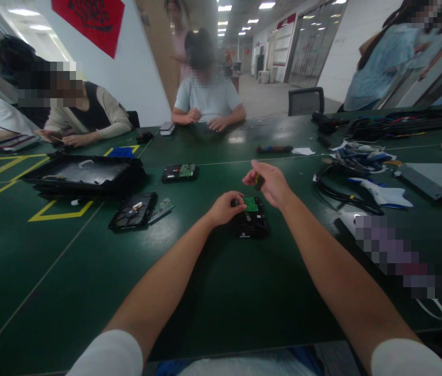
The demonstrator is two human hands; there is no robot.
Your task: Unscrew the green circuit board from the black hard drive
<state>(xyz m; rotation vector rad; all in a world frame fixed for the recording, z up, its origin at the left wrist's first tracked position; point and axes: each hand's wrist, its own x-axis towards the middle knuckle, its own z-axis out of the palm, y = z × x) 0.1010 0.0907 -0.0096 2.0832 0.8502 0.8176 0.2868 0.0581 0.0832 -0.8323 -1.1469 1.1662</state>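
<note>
A black hard drive [251, 224] lies on the green table in front of me, its green circuit board [251, 204] facing up. My left hand [225, 208] is closed at the drive's left side, with the fingertips against the edge of the board. Above the drive's far right corner, my right hand [270, 183] is curled around a small dark and yellow tool [259, 181]. Most of that tool is hidden by the fingers, so its kind does not show clearly.
On the left lie an opened drive [132, 211], a loose circuit board [161, 210], another hard drive [179, 172] and a black casing [88, 172]. Cables [362, 156], a white-and-blue glove [383, 193] and a metal box [436, 180] lie right. A co-worker [209, 99] sits opposite.
</note>
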